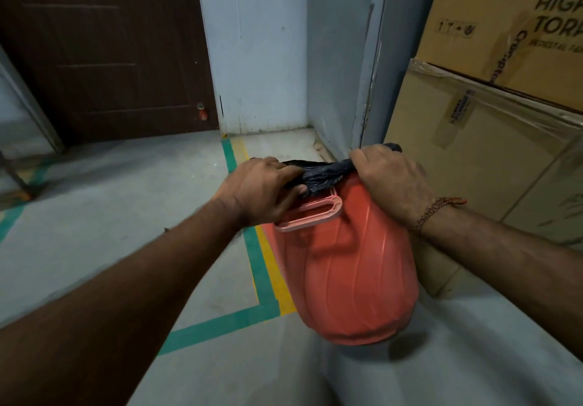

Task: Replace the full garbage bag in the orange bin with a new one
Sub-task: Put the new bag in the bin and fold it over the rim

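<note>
The orange bin stands on the grey floor near the wall corner, a pale pink handle lying on its front top. A black garbage bag is bunched and stretched across the bin's mouth. My left hand grips the bag's left end, fingers curled over the plastic. At the right end my right hand is closed on the bag, a twist of black plastic poking out behind the knuckles. What the bag holds and the inside of the bin are hidden.
Stacked cardboard boxes stand right of the bin, close against it. A grey door frame and blue-white wall lie behind. A dark brown door is at back left. Green and yellow floor tape runs left of the bin.
</note>
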